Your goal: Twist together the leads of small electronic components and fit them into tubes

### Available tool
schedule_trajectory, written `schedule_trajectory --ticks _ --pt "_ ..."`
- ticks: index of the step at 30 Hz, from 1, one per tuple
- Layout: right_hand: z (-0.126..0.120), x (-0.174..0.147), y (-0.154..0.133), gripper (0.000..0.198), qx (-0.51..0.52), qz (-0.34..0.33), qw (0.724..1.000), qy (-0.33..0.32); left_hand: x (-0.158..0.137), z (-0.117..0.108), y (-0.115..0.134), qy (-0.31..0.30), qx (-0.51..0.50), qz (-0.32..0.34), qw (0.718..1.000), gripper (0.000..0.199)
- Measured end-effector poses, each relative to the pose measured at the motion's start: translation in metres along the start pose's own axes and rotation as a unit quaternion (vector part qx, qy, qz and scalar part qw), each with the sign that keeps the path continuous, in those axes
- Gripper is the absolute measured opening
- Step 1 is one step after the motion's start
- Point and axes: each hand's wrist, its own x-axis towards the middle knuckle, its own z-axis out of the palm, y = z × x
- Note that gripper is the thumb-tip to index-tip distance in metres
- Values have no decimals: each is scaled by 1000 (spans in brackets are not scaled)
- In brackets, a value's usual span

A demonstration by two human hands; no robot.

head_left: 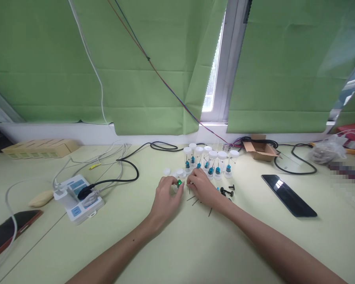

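On the pale table [177, 252], thin rods [210, 212] are lying where my wrist could sweep them. My left hand [168, 194] is pinching the green piece [179, 183]; a weak grip might drop it. My right hand [203, 186] is curling beside it; whether it pinches, I cannot tell. Behind, capped containers [213, 155] are standing; a knock could topple them.

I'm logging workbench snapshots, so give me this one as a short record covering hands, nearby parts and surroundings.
Left hand: left hand holds a small green piece in its fingers
Right hand: right hand close beside the green piece; grip unclear
Behind hands: clear containers with white caps and blue pieces inside
Near right hand: thin dark rods and black parts on the table
Far left: power strip with plugs in it
Right side: dark phone, lying flat
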Motion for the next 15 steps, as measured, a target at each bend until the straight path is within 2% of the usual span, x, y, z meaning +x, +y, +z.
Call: schedule_trajectory --ticks 4,7,9,13,15 --pt "-20 -17 -3 15 47 -4 998 38 -7 0 10 -51 -27 22 998 12" --pt "-29 -29 -3 15 90 3 994 67 -12 1 17 -106 -81 -11 991 13" --pt "-31 -35 -4 14 110 16 989 93 -14 3 21 -122 -119 -50 984 14" --pt "-27 -42 -9 11 150 41 981 116 -15 9 23 -158 -249 -160 942 19" --pt "-25 -43 -12 11 164 43 979 110 -14 12 22 -172 -304 -189 918 23"
